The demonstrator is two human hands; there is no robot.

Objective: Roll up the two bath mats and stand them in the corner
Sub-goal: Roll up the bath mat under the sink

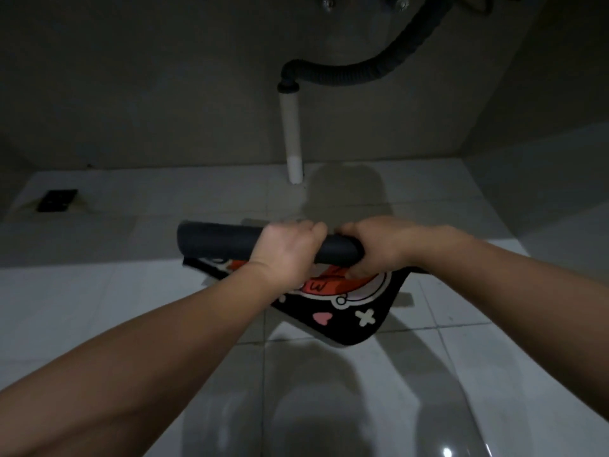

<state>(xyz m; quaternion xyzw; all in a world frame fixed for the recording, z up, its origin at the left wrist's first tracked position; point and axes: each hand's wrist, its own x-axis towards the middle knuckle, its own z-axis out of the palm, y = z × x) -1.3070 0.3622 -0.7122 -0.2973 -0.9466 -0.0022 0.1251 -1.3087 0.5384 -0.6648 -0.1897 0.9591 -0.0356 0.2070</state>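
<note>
White tile floor (99, 308); dark drain grate (56, 200) far left; white pipe (291, 140) upright.

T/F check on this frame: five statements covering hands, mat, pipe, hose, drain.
1. The left hand and the right hand both grip the rolled part of the bath mat. True.
2. The bath mat is rolled up completely. False: its patterned end hangs loose below the roll.
3. A white pipe stands upright against the wall beyond the hands. True.
4. The corrugated hose joined to the pipe's top is bright red. False: it is dark grey.
5. The floor drain lies to the right of the hands. False: it is on the floor far to their left.
</note>
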